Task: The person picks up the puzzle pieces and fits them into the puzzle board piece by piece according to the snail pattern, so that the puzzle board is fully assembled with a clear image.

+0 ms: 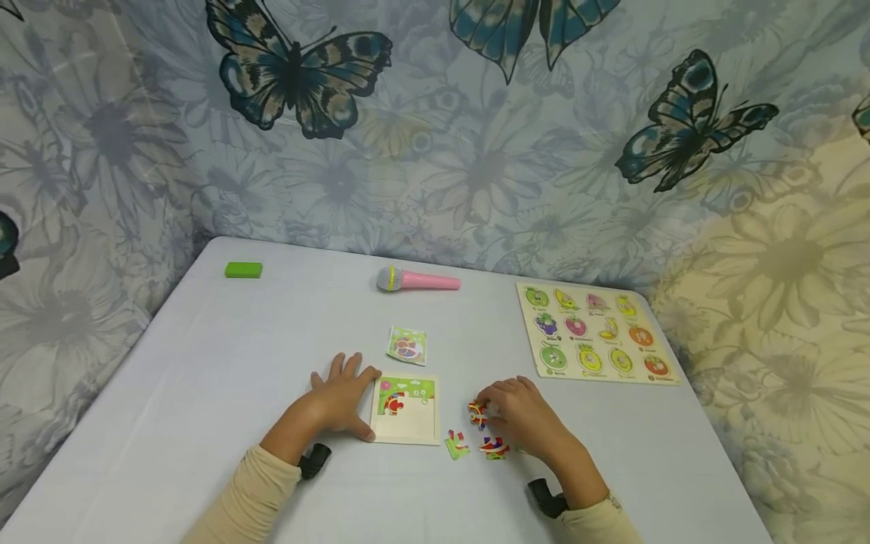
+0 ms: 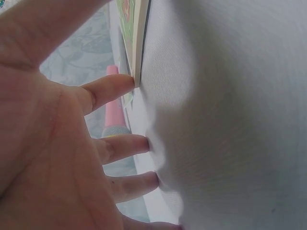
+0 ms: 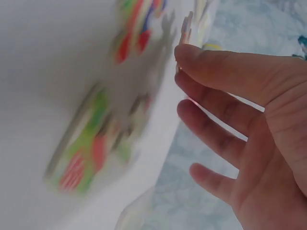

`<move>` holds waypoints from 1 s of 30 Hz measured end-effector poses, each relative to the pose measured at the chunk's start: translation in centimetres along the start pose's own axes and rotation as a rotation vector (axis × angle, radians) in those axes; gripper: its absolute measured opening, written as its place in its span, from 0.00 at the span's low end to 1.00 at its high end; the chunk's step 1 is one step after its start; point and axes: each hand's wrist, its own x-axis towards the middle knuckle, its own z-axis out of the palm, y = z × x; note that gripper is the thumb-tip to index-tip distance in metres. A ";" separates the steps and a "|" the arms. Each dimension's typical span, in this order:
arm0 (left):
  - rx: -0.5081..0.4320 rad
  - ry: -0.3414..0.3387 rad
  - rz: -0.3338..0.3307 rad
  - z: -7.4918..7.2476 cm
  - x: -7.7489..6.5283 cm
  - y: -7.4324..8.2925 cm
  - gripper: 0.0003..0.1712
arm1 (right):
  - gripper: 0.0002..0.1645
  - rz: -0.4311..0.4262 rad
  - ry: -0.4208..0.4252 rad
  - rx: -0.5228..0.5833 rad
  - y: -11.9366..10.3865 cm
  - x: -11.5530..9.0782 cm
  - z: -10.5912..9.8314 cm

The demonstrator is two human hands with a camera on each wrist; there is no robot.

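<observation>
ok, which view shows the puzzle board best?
Head: puzzle board seen from above, nearly its whole face. Left wrist catches only an edge and a sliver of face; right wrist, nothing I can make out.

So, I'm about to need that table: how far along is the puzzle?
Partly done: the puzzle board has its top edge filled, with red artwork at upper left. In hand: the right hand pinches a piece off the board, while the left hand touches the board's left edge. Left: most of the lower board is bare, and loose pieces lie beside it.
</observation>
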 end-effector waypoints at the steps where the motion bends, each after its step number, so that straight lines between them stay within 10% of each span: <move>1: -0.002 -0.001 -0.001 0.0 0.0 0.0 0.55 | 0.18 -0.016 0.003 0.004 -0.4 0.3 0.0; 15: -0.008 0.007 -0.020 -0.1 -0.2 0.5 0.55 | 0.13 -0.219 0.048 -0.074 -6.4 4.1 1.9; 30: 0.008 0.005 -0.015 0.0 0.0 0.4 0.55 | 0.06 -0.242 0.111 -0.140 -7.3 5.1 3.0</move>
